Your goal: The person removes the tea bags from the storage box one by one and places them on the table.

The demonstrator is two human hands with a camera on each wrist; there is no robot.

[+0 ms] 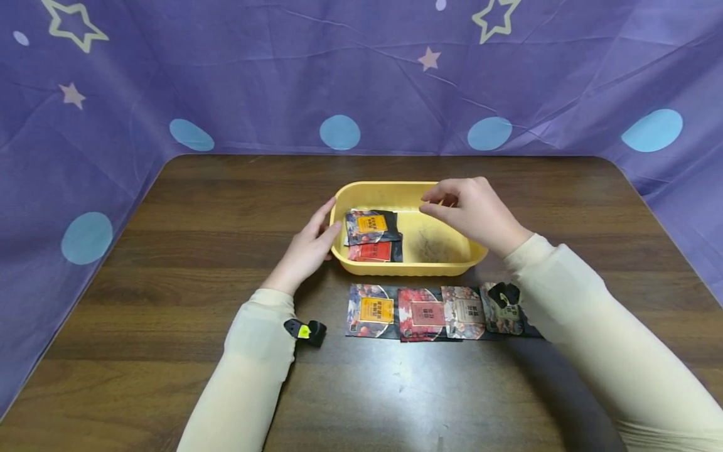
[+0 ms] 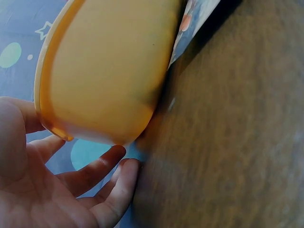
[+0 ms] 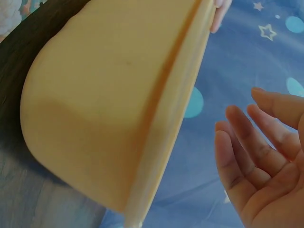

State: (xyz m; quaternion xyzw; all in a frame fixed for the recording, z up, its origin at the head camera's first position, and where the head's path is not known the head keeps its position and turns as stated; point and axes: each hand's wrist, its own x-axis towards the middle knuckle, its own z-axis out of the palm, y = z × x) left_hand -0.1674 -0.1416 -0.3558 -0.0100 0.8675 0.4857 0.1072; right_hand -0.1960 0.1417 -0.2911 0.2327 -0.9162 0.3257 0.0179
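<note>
Hovering above the right end of a yellow plastic tub [image 1: 403,270], the right grip [image 1: 474,213] holds nothing that I can make out; its fingers are softly bent, the thumb apart from them. That height and loose curve suit a hand working over the tub's mouth without knocking its side.

The left grip [image 1: 305,251] has the tub's left end, thumb hooked over the rim and fingers along the outside wall, a light pinch rather than a clench. I take it as a steadying hold, since so light a tub could easily skid on the smooth wooden counter [image 1: 198,263].

Just right of the left grip, inside the tub, a yellow-labelled sachet [image 1: 369,226] overlaps a red-labelled sachet [image 1: 375,251]. Below the right grip, that end of the tub has room.

Nearer the person than either grip, between the two forearms, lies a row: a blue-and-yellow sachet [image 1: 375,311], a crimson sachet [image 1: 423,314], a brownish sachet [image 1: 463,312] and a green sachet [image 1: 503,319], the last partly covered by a black strap [image 1: 503,294] at the right sleeve. They lie face up, probably so each label is easy to tell apart and reach.
</note>
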